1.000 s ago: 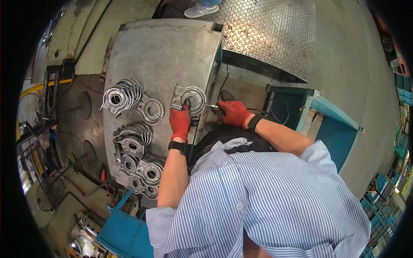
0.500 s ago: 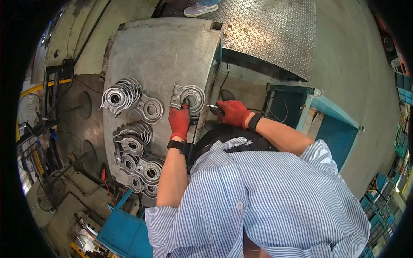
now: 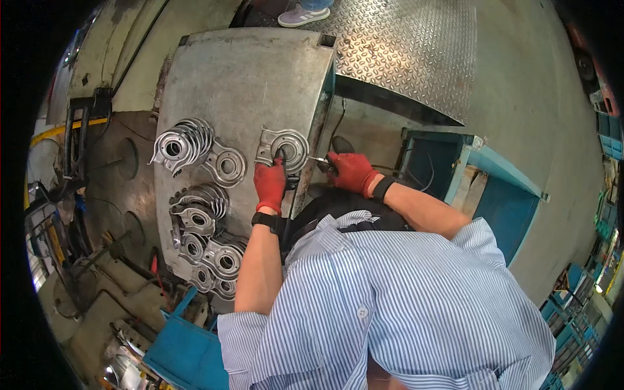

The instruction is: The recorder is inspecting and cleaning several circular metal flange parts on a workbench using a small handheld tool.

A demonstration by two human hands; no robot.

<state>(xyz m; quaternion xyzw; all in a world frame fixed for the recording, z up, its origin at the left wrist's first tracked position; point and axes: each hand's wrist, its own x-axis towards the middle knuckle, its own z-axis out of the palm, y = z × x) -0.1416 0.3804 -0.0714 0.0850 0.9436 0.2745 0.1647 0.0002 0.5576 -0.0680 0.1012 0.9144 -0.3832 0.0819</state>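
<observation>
A stamped metal bracket (image 3: pixel 297 144) with a round, ringed end lies near the right edge of the steel table. My left hand (image 3: pixel 270 185), in a red glove, is closed on it, its fingertips at the central hole. In my right hand (image 3: pixel 351 171), also red-gloved, is a dark hand tool (image 3: pixel 323 166) with a thin silver tip, the fingers wrapped round it. That tip meets the bracket's right rim or sits just beside it; the exact contact is too small to tell. The glove hides most of the tool's body.
Stacked metal brackets (image 3: pixel 185 144) stand on the table's left side, with more bracket piles (image 3: pixel 198 218) nearer me. The steel table (image 3: pixel 253 78) ends at my right. Beyond are a blue metal cabinet (image 3: pixel 500 188) and a tread-plate platform (image 3: pixel 409 52). Another person's shoe (image 3: pixel 303 15) shows at the top.
Both hands keep their hold and place, and the tool's tip remains at the bracket's right rim. Only a slight shift of the whole view shows.
</observation>
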